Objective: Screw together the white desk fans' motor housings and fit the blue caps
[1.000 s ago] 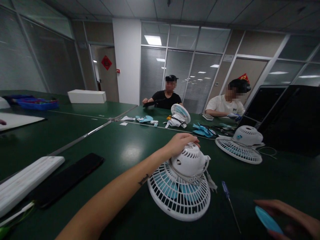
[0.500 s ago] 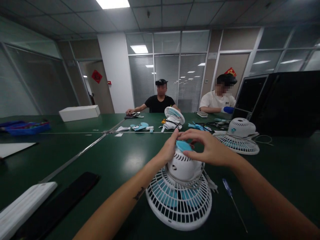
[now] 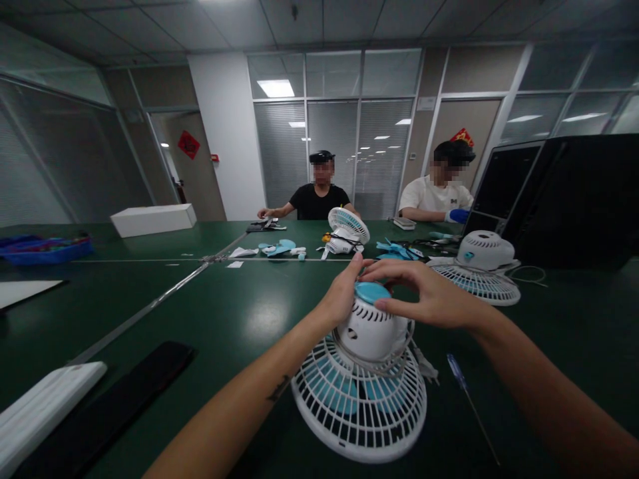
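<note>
A white fan (image 3: pixel 367 339) lies face down in front of me, its round grille (image 3: pixel 360 439) on the table and its motor housing on top. Pale blue blades show through the bars. My left hand (image 3: pixel 341 299) grips the housing from the left, thumb up near the top. On the housing sits a round blue cap (image 3: pixel 370 291). My right hand (image 3: pixel 432 293) curves over it, thumb and fingers closed at the cap's edge; some fingertips are hidden behind. A cable is wound about the housing. To the right lies a screwdriver (image 3: pixel 466 392) with a clear bluish handle.
Another face-down fan (image 3: pixel 485 253) and a large black case (image 3: pixel 574 199) stand at the right. Across the table are two people, a tilted fan (image 3: pixel 345 233) and blue parts (image 3: pixel 397 250). A black pouch (image 3: pixel 120 399) and a white keyboard-like bar (image 3: pixel 50 412) lie left.
The view has tilted and shifted slightly. My hands keep nearly the same hold on the fan and cap. The far person's hand at the left has lifted a little.
</note>
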`<state>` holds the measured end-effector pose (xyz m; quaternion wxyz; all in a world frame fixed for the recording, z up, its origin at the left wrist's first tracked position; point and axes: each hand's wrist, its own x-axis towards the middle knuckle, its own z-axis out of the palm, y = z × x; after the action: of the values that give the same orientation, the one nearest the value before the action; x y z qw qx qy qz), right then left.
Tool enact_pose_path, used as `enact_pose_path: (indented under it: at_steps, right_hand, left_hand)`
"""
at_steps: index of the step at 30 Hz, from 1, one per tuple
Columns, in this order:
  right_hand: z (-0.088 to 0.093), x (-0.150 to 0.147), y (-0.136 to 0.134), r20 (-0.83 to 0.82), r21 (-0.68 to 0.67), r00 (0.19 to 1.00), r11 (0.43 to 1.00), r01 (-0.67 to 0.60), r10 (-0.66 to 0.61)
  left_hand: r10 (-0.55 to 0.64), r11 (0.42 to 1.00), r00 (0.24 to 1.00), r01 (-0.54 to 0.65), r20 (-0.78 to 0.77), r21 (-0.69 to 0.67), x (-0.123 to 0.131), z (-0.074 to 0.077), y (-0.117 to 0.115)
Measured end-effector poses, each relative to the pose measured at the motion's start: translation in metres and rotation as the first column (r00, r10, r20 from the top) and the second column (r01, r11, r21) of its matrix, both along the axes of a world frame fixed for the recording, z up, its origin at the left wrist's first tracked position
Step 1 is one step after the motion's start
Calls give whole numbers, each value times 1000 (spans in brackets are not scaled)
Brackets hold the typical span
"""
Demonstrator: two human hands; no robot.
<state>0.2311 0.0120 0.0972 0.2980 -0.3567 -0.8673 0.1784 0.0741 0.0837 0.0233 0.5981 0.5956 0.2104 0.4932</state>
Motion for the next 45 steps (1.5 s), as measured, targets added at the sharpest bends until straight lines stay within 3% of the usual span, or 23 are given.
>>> enact_pose_path:
  at_steps: [5, 12, 16, 20, 23, 26, 29, 33, 39, 45]
  right_hand:
    - [-2, 1, 1, -2, -23, 1000, 1000, -15, 15]
    - [-9, 2, 9, -60, -79, 998, 996, 28, -33]
    - [-32, 0, 7, -177, -2, 978, 994, 112, -110]
    - [-62, -6, -3, -387, 37, 890, 961, 274, -239]
    - [-73, -12, -12, -416, -34, 851, 941, 337, -320]
    - [-72, -19, -17, -360, -65, 867, 936, 346, -346]
    - [-69, -24, -20, -343, -51, 878, 940, 338, -335]
    - [-68, -26, -21, -352, -45, 879, 944, 326, -321]
    - [-66, -26, -23, -323, -52, 883, 938, 343, -341]
    - [-63, -25, -26, -306, -58, 884, 934, 352, -353]
  left_hand:
    - [10, 998, 999, -8, -34, 67, 0, 0, 1]
    - [13, 993, 992, 2, -127, 117, -5, 13, -12]
    - [-12, 997, 981, 27, -195, 76, -8, 17, -16]
    - [-22, 998, 975, 35, -223, 55, -9, 17, -17]
    - [130, 973, 949, -66, -288, 219, -12, 23, -23]
    - [340, 879, 864, -151, -372, 453, -17, 34, -33]
    - [396, 832, 801, -105, -450, 545, -20, 42, -44]
    - [458, 806, 763, -141, -455, 575, -21, 45, -52]
    - [362, 871, 806, -114, -469, 477, -27, 45, -53]
    - [106, 941, 892, 52, -439, 333, -29, 41, -51]
